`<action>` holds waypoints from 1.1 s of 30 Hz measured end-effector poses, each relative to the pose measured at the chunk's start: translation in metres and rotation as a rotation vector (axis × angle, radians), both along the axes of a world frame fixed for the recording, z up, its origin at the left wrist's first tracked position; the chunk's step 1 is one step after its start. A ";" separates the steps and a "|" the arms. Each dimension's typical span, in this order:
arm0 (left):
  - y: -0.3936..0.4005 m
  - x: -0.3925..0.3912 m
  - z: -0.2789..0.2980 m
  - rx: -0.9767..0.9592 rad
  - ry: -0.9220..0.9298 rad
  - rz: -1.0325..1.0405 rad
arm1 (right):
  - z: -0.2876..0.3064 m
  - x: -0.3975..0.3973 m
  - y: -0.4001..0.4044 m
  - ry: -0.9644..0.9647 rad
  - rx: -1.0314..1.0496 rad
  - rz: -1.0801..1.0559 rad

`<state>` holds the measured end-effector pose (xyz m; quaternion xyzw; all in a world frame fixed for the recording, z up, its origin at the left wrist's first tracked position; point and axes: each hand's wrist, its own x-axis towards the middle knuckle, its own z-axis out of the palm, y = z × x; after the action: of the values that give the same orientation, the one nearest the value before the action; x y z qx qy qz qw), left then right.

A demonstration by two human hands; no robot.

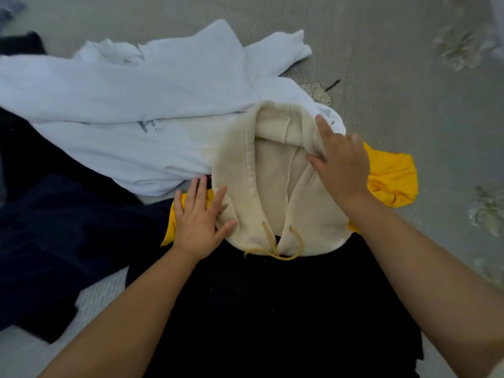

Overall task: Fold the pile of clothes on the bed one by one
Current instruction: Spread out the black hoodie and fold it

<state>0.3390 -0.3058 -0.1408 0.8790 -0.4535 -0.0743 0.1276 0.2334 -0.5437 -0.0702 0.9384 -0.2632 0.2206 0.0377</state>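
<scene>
A black garment (272, 309) lies nearest on the bed (381, 64), the cream hood (272, 181) spread above it. The left hand (199, 227) presses its edge, fingers spread; the right hand (341, 162) pinches the rim. The yellow drawstring (275, 252) could snag, and the white hoodie (122, 105) just beside could drag along

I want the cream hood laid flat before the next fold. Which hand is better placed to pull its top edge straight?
Probably the right hand: it already pinches the cream hood at its upper right edge. The left hand lies flat lower down, on the hood's left side and the yellow fabric.
</scene>
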 end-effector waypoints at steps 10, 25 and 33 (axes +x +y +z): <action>0.061 -0.058 0.114 -0.385 0.090 0.065 | 0.047 -0.134 0.130 -0.131 0.106 0.595; 0.146 -0.231 0.108 0.121 0.478 0.567 | 0.019 -0.280 0.221 0.106 0.790 -0.059; 0.118 -0.237 0.092 0.039 0.880 0.808 | 0.013 -0.253 0.214 0.722 0.718 0.111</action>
<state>0.1025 -0.1882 -0.0491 0.8705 0.0138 -0.3854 0.3057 -0.0199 -0.3295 -0.0568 0.9212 -0.2425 -0.2203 -0.2101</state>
